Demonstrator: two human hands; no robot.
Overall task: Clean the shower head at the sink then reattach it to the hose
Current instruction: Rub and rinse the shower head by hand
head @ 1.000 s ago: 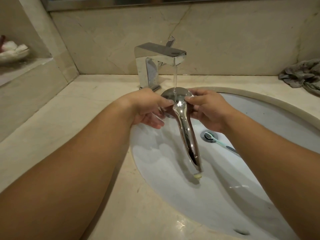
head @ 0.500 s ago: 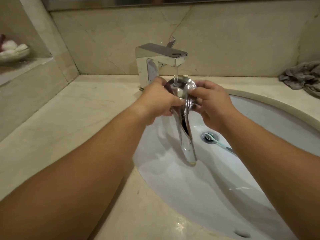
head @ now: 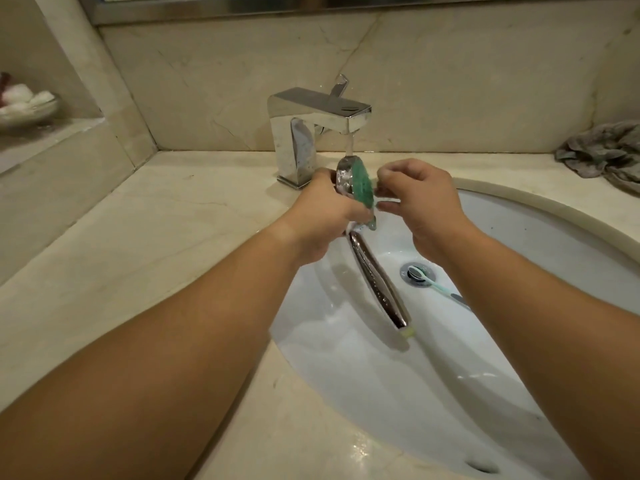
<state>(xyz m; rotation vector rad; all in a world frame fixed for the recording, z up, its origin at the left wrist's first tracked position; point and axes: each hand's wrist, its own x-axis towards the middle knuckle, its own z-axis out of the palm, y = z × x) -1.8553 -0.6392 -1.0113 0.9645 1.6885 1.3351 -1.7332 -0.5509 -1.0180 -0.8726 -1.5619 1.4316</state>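
Note:
A chrome shower head [head: 375,282] with a green spray face is held upright over the white sink [head: 519,244], its head under the stream from the chrome faucet [head: 318,126]. My left hand [head: 325,213] grips the neck just below the head. My right hand [head: 419,199] has its fingers curled against the green face; whether they hold it is unclear. The handle points down and toward me into the basin. No hose is in view.
A toothbrush [head: 433,282] lies in the basin with its head on the drain [head: 417,271]. A crumpled grey cloth [head: 606,154] sits on the counter at the back right. A dish [head: 24,109] stands on the left ledge.
The shower head has been turned so its green face now shows toward the right. It sits higher under the stream, and my right hand has shifted onto the face.

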